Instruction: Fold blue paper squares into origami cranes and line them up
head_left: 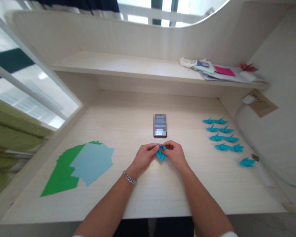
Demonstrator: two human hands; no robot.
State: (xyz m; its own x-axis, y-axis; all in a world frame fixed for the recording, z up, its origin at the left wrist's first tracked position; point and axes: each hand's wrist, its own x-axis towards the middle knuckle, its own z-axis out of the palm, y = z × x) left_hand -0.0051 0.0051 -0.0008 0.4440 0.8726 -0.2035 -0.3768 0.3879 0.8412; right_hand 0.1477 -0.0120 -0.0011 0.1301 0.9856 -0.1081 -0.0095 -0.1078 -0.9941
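Note:
Between my two hands, just above the desk, is a small piece of folded blue paper (161, 155), its pointed end toward me. My left hand (146, 154) pinches its left side, and a chain bracelet circles that wrist. On the right side my right hand (174, 152) grips the same paper with thumb and fingers. The fingertips partly cover the upper folds. A phone (160, 125) lies just beyond my hands, its screen lit and blurred out.
Rows of blue folded paper figures (224, 139) sit at the right, with a single blue figure (247, 162) nearer me. Light blue paper sheets (95, 163) overlap green paper sheets (61, 174) at left. A cable (246, 136) runs down from the wall socket (263, 102). Papers (224, 70) lie on the shelf.

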